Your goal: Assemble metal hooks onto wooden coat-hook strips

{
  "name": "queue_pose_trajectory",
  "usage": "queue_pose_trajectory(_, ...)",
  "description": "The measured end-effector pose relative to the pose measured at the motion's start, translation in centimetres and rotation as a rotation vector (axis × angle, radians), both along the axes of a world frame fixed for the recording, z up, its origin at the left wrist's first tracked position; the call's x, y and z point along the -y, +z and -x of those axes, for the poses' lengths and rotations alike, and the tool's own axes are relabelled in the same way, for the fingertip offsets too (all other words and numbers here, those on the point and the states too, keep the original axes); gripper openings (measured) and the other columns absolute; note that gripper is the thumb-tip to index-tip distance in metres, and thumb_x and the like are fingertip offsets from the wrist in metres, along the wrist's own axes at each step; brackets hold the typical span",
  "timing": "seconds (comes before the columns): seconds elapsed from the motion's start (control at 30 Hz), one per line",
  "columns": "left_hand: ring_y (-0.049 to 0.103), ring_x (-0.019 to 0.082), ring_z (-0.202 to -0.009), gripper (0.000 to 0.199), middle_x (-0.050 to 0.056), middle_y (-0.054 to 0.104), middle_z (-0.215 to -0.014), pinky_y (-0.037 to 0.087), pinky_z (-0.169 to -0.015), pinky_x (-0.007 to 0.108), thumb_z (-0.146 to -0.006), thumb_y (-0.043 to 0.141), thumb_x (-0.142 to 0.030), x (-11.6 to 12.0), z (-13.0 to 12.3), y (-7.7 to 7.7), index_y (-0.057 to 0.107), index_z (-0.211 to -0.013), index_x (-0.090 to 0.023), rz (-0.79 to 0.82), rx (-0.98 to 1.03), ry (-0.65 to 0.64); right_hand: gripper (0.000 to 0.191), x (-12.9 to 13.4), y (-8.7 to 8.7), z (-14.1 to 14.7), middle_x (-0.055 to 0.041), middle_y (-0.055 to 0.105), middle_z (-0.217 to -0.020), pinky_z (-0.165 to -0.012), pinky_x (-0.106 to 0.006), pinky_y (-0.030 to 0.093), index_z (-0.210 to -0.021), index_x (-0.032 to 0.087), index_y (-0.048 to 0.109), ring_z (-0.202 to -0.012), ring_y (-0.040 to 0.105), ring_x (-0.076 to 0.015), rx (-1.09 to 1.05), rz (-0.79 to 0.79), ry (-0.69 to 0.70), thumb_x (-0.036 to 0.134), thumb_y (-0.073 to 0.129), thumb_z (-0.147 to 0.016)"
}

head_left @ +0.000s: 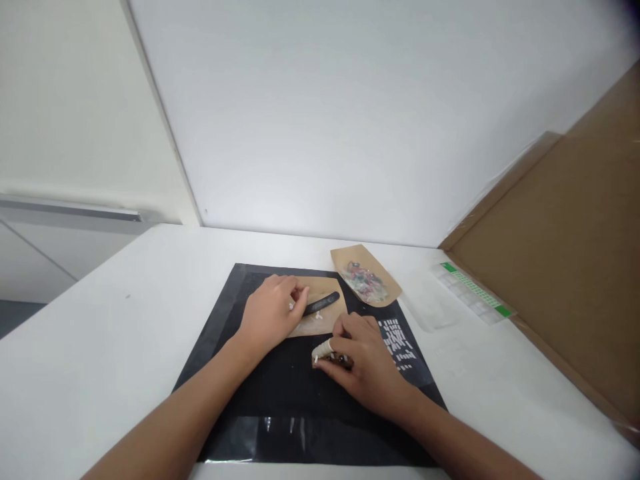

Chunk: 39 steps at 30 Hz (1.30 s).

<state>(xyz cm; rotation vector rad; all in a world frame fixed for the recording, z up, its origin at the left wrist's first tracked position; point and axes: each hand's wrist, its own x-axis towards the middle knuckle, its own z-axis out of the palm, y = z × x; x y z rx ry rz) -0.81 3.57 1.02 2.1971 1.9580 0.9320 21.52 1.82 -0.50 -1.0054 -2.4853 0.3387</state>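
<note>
White wall (325, 120) rises behind a white counter (120, 353), on which a black mat (260, 400) lies flat. Over the middle of the mat, slightly toward its right edge, the fingers of the person's right hand (367, 360) pinch a small brown piece (343, 361) dotted with dark round spots, the thumb along its near side. At the index fingertip is something pale and ribbed; whether it is a wrap on the finger or part of the piece, I cannot tell. Farther off and to the left, the left hand (270, 310) bends over a tan tray (330, 325), its fingers curled and thumb turned inward; whether they grip anything I cannot tell. Just beside that thumb, a slim black tool (323, 303) lies slantwise across the tray, with a few tiny white bits (319, 315) near it. Along the mat's right edge, many small white strips (395, 340) are spread in loose rows. Over the mat's far right corner sits a second tan tray (347, 255), holding a tangle of clear and coloured bits (365, 279). Beyond, toward the counter's far right corner, a clear case (473, 293) with green bands rests beside a large brown cardboard panel (565, 253).
</note>
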Motion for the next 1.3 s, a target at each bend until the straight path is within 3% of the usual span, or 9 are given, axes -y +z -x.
queue_pose_trajectory(0.3, 0.065, 0.024, -0.089, 0.02, 0.003, 0.073, -0.086, 0.048, -0.079, 0.035, -0.101, 0.059, -0.035, 0.0, -0.2, -0.3, 0.07, -0.09, -0.023, -0.002, 0.048, -0.047, 0.021, -0.4, -0.6, -0.1, -0.0025, 0.064, -0.094, -0.078, -0.039, 0.029, -0.083, 0.023, 0.072, -0.091, 0.053, -0.0215, 0.077, -0.074, 0.011, 0.04, 0.079, -0.093)
queue_pose_trajectory(0.47, 0.064, 0.023, -0.088, 0.028, 0.003, 0.074, -0.085, 0.049, -0.083, 0.036, -0.101, 0.06, -0.04, -0.1, -0.4, -0.5, 0.065, -0.081, -0.022, -0.031, 0.045, -0.099, 0.019, -0.4, -0.2, -0.2, -0.0027, 0.066, -0.094, -0.077, -0.039, 0.029, -0.084, 0.023, 0.072, -0.09, 0.052, -0.0217, 0.098, -0.054, 0.026, 0.038, 0.078, -0.094)
queue_pose_trajectory(0.7, 0.065, 0.023, -0.09, 0.029, 0.004, 0.074, -0.088, 0.048, -0.074, 0.033, -0.105, 0.054, -0.039, 0.2, -0.5, -0.3, 0.069, -0.086, -0.022, -0.035, -0.042, -0.077, 0.012, -0.1, 1.0, -0.1, -0.0037, 0.065, -0.097, -0.078, -0.039, 0.031, -0.086, 0.021, 0.069, -0.092, 0.053, -0.0217, 0.122, 0.011, 0.062, 0.029, 0.072, -0.096)
queue_pose_trajectory(0.87, 0.063, 0.021, -0.083, 0.034, 0.004, 0.071, -0.084, 0.046, -0.074, 0.032, -0.108, 0.048, -0.037, 0.2, -0.3, -0.1, 0.067, -0.085, -0.021, -0.093, -0.068, -0.076, 0.012, -0.2, 0.9, -0.2, -0.0037, 0.066, -0.097, -0.079, -0.04, 0.032, -0.086, 0.021, 0.068, -0.093, 0.053, -0.0222, 0.126, 0.045, 0.068, 0.025, 0.073, -0.096)
queue_pose_trajectory(1.3, 0.064, 0.019, -0.081, 0.028, 0.004, 0.069, -0.087, 0.045, -0.068, 0.031, -0.106, 0.051, -0.036, 0.7, -0.6, 0.5, 0.068, -0.089, -0.021, -0.086, -0.06, -0.133, 0.018, -0.1, 0.0, -0.1, -0.0028, 0.066, -0.092, -0.077, -0.039, 0.033, -0.084, 0.023, 0.07, -0.09, 0.054, -0.0221, 0.111, -0.005, 0.016, 0.037, 0.078, -0.094)
